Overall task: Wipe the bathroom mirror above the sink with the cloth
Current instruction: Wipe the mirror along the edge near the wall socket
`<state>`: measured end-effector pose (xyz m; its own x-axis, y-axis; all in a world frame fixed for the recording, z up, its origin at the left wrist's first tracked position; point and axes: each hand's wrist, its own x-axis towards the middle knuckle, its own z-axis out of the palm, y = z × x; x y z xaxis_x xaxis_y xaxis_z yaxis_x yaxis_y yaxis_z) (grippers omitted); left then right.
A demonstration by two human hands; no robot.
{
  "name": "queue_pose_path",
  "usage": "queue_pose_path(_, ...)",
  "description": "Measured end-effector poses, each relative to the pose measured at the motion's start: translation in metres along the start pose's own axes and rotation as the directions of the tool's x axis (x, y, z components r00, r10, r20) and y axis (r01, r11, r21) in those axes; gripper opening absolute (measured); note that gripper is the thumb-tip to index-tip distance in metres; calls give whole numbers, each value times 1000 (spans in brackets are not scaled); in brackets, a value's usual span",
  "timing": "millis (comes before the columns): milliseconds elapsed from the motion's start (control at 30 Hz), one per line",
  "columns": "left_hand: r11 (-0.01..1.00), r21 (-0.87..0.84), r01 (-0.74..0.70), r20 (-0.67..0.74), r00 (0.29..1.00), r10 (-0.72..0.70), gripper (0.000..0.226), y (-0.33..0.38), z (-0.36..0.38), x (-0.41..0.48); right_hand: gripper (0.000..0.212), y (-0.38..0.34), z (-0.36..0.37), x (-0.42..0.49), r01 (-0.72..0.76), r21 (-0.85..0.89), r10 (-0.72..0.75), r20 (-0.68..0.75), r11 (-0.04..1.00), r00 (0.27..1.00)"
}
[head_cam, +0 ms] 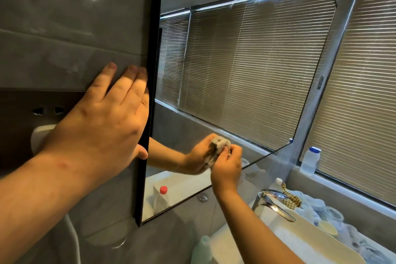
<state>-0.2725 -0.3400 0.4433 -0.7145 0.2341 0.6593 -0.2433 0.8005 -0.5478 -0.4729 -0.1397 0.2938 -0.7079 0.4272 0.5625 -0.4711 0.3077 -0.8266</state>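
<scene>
Grey cloth (216, 152): crumpled into a wad, being pressed on the lower mirror (246, 75) glass, above the white sink (310, 240).
Right hand (227, 165): fingers curling around the cloth, gripping it from below.
Left hand (107, 118): lying flat, fingers straight, against the glossy grey wall tile (64, 38) beside the mirror's black frame (150, 100).
Writing: none legible.
Chrome faucet (276, 204): curving over the sink.

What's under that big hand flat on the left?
The left hand lies with straight fingers on the grey wall tile, beside the mirror's black frame. Below its wrist a white fitting peeks out; the rest of the fitting is covered.
</scene>
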Motion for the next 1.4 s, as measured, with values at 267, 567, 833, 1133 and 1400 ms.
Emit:
queue_pose_path(267,1000,16,-18,1,1000,18,115,0,-4,-1,12,-31,10,-91,421,186,-441,83,888,894)
queue_pose_path(567,998,51,-36,40,999,34,117,-2,-11,-3,11,-65,10,-92,444,268,-484,106,855,868)
queue_pose_path(833,997,-77,-5,-11,1000,4,121,-4,-3,-1,9,-106,12,-65,586,290,-613,1,756,790)
queue_pose_path(1133,988,-155,-9,-17,1000,6,124,-4,4,1,10,-45,-5,-84,788,-36,-784,82,614,615)
queue_pose_path(1400,981,-192,-11,-53,999,1,140,-3,11,7,12,-86,-12,-61,873,81,-873,136,481,468)
